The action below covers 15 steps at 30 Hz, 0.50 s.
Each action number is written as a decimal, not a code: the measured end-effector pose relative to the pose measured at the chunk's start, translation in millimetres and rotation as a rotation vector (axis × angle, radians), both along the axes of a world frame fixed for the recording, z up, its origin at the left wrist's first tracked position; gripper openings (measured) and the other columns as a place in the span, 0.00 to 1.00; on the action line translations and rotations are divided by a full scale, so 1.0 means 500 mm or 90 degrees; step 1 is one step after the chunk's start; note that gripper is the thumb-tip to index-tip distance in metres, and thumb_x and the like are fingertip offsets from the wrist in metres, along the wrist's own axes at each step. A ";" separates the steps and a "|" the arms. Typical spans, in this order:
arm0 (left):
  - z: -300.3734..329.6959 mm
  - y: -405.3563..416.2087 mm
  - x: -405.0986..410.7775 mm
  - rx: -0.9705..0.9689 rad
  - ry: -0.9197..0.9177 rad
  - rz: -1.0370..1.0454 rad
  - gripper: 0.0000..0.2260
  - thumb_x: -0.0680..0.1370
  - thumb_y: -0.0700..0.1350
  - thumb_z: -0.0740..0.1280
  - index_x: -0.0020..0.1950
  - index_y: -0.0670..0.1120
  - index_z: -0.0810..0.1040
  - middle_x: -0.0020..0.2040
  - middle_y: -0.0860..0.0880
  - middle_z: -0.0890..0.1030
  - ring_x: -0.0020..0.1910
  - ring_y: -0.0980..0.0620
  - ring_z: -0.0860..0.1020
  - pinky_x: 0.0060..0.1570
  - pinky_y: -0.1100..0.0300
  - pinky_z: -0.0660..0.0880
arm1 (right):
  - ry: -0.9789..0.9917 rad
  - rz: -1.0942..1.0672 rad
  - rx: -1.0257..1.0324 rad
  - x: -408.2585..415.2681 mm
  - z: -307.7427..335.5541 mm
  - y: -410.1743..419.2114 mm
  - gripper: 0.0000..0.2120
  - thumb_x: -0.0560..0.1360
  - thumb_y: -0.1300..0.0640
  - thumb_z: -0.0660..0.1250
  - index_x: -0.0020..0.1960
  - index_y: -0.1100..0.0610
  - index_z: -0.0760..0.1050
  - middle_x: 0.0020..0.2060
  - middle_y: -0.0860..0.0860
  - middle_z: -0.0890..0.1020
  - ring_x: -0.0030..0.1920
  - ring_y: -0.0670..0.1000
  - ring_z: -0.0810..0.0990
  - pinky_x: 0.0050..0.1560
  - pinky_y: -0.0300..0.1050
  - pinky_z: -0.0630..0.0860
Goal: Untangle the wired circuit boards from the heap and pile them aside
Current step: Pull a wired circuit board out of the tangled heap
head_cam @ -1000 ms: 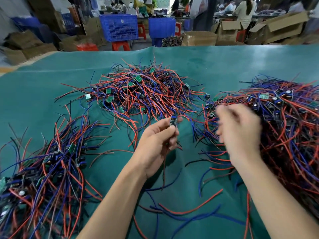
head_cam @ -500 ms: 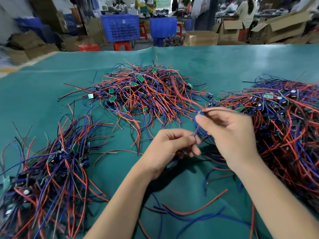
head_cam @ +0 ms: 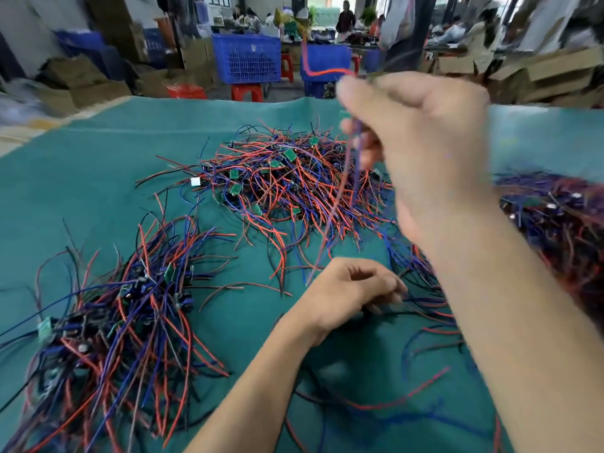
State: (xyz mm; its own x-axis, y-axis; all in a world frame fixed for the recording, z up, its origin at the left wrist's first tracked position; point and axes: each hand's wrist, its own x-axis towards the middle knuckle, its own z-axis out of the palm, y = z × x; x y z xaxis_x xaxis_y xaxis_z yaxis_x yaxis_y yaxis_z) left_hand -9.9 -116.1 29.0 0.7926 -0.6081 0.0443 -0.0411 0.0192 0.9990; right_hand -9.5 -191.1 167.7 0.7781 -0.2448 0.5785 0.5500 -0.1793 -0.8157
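Wires in red, blue and black fill the sorted pile (head_cam: 108,325) at about eight o'clock on the teal cloth (head_cam: 81,165), with small green circuit boards showing among them. At roughly twelve o'clock lies a second, looser heap (head_cam: 287,188) dotted with green boards. Near the centre, the left hand (head_cam: 353,292) rests low on the cloth, its fingers curled onto dark strands (head_cam: 421,302) at its tips, seemingly pinning them down. Above it, the right hand (head_cam: 421,138) is raised and blurred, fingers closed in a pinch on a lifted wire bundle (head_cam: 340,197) whose red and blue leads trail down toward the left hand; whether a board hangs in that grip I cannot tell. At three o'clock sits the dense source heap (head_cam: 552,217). The step in hand looks like drawing one wired unit free of the tangle. Next, the pull probably needs to clear the strands, then carry the unit over to the eight o'clock pile.
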 end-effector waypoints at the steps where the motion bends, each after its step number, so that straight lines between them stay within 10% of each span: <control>1: 0.004 0.002 -0.004 -0.016 0.003 0.007 0.14 0.77 0.34 0.66 0.37 0.50 0.83 0.33 0.55 0.82 0.34 0.62 0.77 0.36 0.70 0.73 | 0.041 0.051 -0.047 0.013 0.002 0.047 0.14 0.75 0.53 0.75 0.33 0.59 0.83 0.31 0.58 0.84 0.28 0.51 0.77 0.29 0.46 0.75; 5: 0.013 0.014 -0.020 -0.079 0.024 0.048 0.14 0.67 0.38 0.61 0.35 0.55 0.81 0.33 0.64 0.82 0.35 0.69 0.78 0.40 0.74 0.74 | 0.230 0.170 -0.425 0.082 -0.021 0.184 0.28 0.76 0.38 0.72 0.41 0.66 0.84 0.33 0.57 0.86 0.33 0.55 0.86 0.38 0.52 0.85; 10: 0.005 0.009 -0.003 -0.053 0.028 0.041 0.14 0.76 0.28 0.61 0.42 0.45 0.79 0.37 0.51 0.82 0.35 0.58 0.77 0.37 0.67 0.75 | 0.365 -0.041 -0.761 0.211 -0.106 0.134 0.16 0.75 0.53 0.69 0.60 0.57 0.79 0.59 0.60 0.81 0.58 0.62 0.82 0.60 0.53 0.80; 15: -0.004 0.003 0.008 -0.044 0.049 0.026 0.12 0.77 0.30 0.62 0.40 0.43 0.80 0.37 0.44 0.80 0.33 0.53 0.77 0.38 0.62 0.75 | 0.401 -0.149 -0.771 0.272 -0.179 0.057 0.17 0.80 0.53 0.67 0.68 0.54 0.72 0.66 0.57 0.75 0.63 0.64 0.77 0.53 0.54 0.72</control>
State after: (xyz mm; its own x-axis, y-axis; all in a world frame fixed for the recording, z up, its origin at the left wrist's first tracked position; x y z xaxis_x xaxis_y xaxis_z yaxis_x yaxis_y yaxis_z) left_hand -6.1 -114.4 26.8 0.8192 -0.5730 0.0230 0.0339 0.0885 0.9955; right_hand 126.5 -162.3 78.3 0.9958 -0.0075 0.0917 0.0095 -0.9831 -0.1831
